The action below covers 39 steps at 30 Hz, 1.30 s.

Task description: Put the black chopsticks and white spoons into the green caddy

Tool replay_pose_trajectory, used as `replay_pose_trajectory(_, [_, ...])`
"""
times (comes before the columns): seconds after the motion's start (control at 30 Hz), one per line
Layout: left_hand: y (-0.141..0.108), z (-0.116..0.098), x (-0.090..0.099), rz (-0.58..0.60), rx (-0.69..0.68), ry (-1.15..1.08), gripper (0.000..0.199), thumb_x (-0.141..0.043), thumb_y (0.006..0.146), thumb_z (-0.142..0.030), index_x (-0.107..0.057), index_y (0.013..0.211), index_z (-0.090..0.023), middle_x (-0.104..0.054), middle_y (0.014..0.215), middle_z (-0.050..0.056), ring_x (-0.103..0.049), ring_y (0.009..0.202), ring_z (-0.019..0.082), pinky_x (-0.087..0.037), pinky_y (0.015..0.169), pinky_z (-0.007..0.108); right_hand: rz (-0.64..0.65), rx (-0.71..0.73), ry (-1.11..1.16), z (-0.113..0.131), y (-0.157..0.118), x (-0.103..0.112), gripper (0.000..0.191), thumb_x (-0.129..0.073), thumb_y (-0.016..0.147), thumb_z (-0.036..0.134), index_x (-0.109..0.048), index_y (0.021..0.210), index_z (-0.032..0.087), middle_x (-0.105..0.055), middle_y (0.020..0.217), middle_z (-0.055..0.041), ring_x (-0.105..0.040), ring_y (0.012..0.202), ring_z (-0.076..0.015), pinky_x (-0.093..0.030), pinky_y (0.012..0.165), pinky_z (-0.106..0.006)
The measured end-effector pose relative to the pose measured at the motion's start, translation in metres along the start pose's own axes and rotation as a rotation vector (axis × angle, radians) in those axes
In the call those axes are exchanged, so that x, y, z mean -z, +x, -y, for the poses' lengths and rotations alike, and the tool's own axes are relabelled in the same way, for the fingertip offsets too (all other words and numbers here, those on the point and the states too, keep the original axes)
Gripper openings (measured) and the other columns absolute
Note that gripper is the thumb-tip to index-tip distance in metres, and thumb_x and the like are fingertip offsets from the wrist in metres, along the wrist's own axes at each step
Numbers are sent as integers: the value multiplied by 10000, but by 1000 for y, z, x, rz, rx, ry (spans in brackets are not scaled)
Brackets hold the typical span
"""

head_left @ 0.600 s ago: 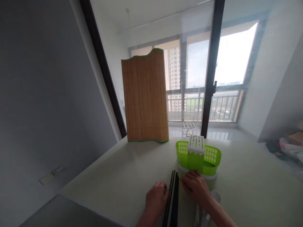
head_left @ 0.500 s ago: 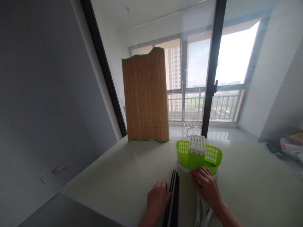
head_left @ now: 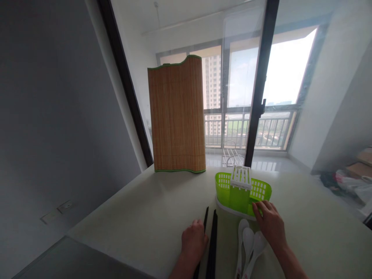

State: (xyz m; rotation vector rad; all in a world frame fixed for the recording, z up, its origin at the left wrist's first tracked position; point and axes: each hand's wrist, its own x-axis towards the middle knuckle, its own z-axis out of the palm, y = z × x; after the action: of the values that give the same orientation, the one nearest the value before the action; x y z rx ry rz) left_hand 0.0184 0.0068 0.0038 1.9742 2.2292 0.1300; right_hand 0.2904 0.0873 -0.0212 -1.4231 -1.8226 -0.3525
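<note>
Right hand (head_left: 270,221), its fingers bent narrow over a pale table (head_left: 162,201), is set at the front rim of a green cutlery basket (head_left: 240,199), though whether it is gripped cannot be told; black chopsticks (head_left: 212,242) are flanked by the curled left hand (head_left: 194,239), its hold hidden. Should the rim be tugged unevenly, the basket could be tipped or pushed into the white spoons (head_left: 248,241) lying loose in front. Reddish marks on spoon handles are too small to be read.

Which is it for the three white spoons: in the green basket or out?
Out: the three white spoons lie on the tabletop in front of the green basket, bowls toward it.
</note>
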Motion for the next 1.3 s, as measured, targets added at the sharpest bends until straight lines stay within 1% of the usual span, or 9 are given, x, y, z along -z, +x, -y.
replay_pose_trajectory(0.27, [12, 16, 7, -23, 24, 16, 236, -483, 773, -180, -670, 915, -146, -712, 937, 135, -677, 901, 268, -494, 751, 334, -17, -66, -45, -12, -1, 4, 432, -304, 1003, 470, -548, 748, 221, -620, 803, -55, -573, 836, -229, -422, 647, -308])
replay_pose_trajectory(0.43, [24, 34, 39, -128, -48, -334, 221, -516, 739, -213, -660, 900, -171, -702, 756, 33, -654, 695, 165, -468, 648, 246, -41, -82, -43, -8, 1, 8, 395, -339, 1001, 456, -575, 794, 217, -634, 832, -44, -583, 830, -219, -414, 628, -293])
replay_pose_trajectory(0.57, [25, 41, 61, -281, -135, -626, 334, -474, 802, -282, -646, 1072, -185, -675, 762, 1, -618, 646, 135, -482, 591, 220, -262, -91, 23, 0, 2, 19, 263, -442, 979, 382, -600, 862, 207, -642, 858, -47, -585, 779, -193, -418, 616, -278])
replay_pose_trajectory(0.67, [19, 41, 65, -290, -155, -776, 372, -479, 808, -343, -653, 1094, -179, -634, 724, -5, -585, 598, 133, -490, 507, 216, -387, 9, 146, 16, -1, 27, 100, -537, 938, 266, -609, 907, 204, -639, 838, -45, -578, 741, -167, -442, 672, -281])
replay_pose_trajectory(0.73, [15, 40, 62, -278, -175, -832, 358, -497, 803, -347, -675, 1060, -174, -619, 707, -6, -564, 559, 122, -498, 500, 218, -339, 150, 243, 31, -6, 27, 41, -568, 911, 201, -606, 926, 208, -637, 800, -34, -574, 720, -156, -455, 694, -283])
replay_pose_trajectory(0.87, [9, 45, 51, -279, -183, -902, 340, -534, 811, -376, -706, 1008, -159, -616, 705, 5, -532, 513, 104, -489, 486, 218, -233, 386, 367, 62, -14, 19, 85, -585, 887, 140, -606, 932, 208, -646, 731, -14, -590, 706, -157, -459, 678, -280])
replay_pose_trajectory(1.03, [-1, 63, 52, -264, -183, -967, 362, -595, 810, -462, -730, 986, -175, -677, 812, 29, -547, 533, 103, -485, 489, 221, -180, 373, 399, 69, -17, 11, 75, -576, 890, 137, -604, 927, 196, -641, 714, -14, -591, 668, -165, -449, 648, -292])
replay_pose_trajectory(1.17, [-2, 68, 60, -362, -176, -973, 310, -637, 789, -464, -756, 914, -208, -723, 879, 41, -656, 766, 169, -532, 663, 242, -176, 344, 419, 63, -18, 10, 84, -589, 879, 126, -597, 933, 189, -635, 724, -18, -583, 669, -166, -441, 649, -295])
replay_pose_trajectory(1.3, [4, 69, 57, -335, -139, -1038, 313, -666, 758, -466, -760, 886, -197, -751, 905, 58, -687, 861, 213, -557, 754, 287, -152, 340, 427, 63, -19, 7, 77, -589, 881, 129, -590, 928, 191, -623, 712, -15, -560, 650, -163, -426, 628, -293])
